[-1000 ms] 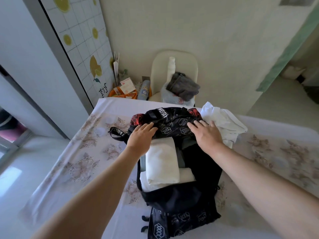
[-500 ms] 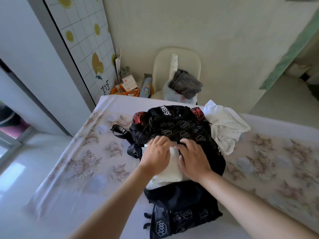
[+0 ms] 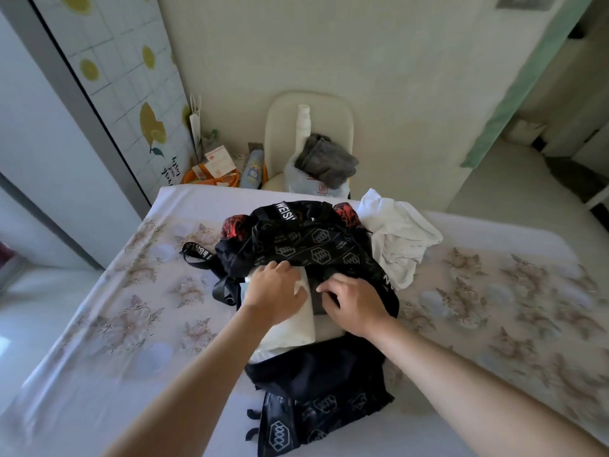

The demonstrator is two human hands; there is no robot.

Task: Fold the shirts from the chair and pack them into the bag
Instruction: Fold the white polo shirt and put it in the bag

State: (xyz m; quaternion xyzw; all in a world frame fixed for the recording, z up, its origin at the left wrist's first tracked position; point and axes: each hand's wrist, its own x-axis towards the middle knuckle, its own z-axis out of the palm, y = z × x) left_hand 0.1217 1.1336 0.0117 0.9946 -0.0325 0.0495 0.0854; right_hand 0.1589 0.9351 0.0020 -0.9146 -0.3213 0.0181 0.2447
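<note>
Two hands at the mouth of the black bag (image 3: 316, 374), laid flat on the floral table (image 3: 138, 318) with its long axis running straight away from the body. Left hand (image 3: 275, 291) spread open, fingers fairly straight, pressing down on the folded white shirt (image 3: 290, 328) inside the bag. Right hand (image 3: 356, 305) just beside it, fingers curled at the dark edge of the flap (image 3: 313, 239), apparently pinching it; hard to tell how firm the hold.

Folded shirt lying lengthwise along the bag, near end showing toward the body, far end tucked under the flap just beyond the left fingertips. Calls, by this reading, for a push forward and away along that same axis, deeper under the flap. Left hand the nearer one, resting on the cloth; right hand placed to lift the flap clear.

One more white shirt (image 3: 398, 239) crumpled and unfolded on the table, touching the bag's far right side, nearer the right hand. Beyond the table, chair (image 3: 309, 107) holding a grey garment (image 3: 326, 159), well apart from both hands.
</note>
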